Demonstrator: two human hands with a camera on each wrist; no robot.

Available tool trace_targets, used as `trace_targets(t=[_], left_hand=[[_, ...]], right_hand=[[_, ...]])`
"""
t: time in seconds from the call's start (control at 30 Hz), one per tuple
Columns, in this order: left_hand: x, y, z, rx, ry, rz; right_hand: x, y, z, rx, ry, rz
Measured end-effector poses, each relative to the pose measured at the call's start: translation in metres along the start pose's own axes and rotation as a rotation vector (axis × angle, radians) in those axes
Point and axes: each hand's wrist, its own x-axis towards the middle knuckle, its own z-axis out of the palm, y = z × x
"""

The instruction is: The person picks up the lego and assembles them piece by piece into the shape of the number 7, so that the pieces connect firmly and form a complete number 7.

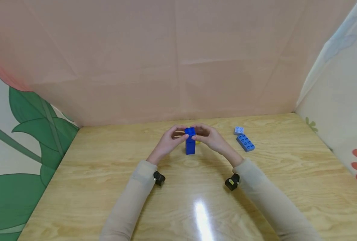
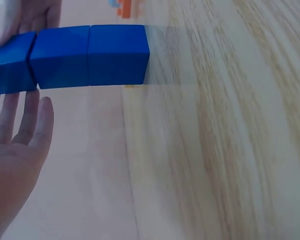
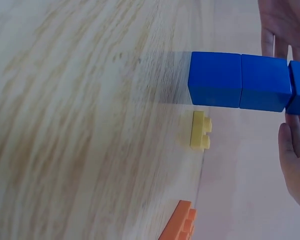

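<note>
A tower of three dark blue toy bricks [image 1: 190, 148] stands upright on the table. My left hand [image 1: 171, 138] pinches the top brick [image 1: 190, 130] from the left, thumb on the near side. From the other side my right hand [image 1: 211, 137] pinches the same brick. In the left wrist view a thin seam shows between the top brick and the middle brick [image 2: 60, 56], and the top one sits slightly askew. Behind the tower a small yellow brick [image 3: 197, 130] lies on the table, mostly hidden in the head view.
To the right lie a small light blue brick [image 1: 238, 130] and a longer blue studded brick [image 1: 245, 143]. An orange-looking brick [image 3: 179, 222] shows low in the right wrist view. The wooden table [image 1: 106, 167] meets a pink cloth [image 1: 130, 83] at the back.
</note>
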Motion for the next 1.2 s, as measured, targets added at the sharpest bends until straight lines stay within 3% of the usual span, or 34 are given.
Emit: trace_targets(t=[0.43, 0.73, 1.2], left_hand=[[0.0009, -0.0008, 0.0016, -0.015, 0.001, 0.001], [0.0021, 0.0024, 0.0015, -0.004, -0.019, -0.03], [0.0024, -0.0025, 0.0006, 0.015, -0.028, 0.033]], right_hand=[[0.0037, 0.0041, 0.0037, -0.059, 0.021, -0.06], [0.004, 0.007, 0.0023, -0.04, 0.024, -0.065], [-0.0005, 0.0049, 0.0051, -0.04, 0.047, -0.054]])
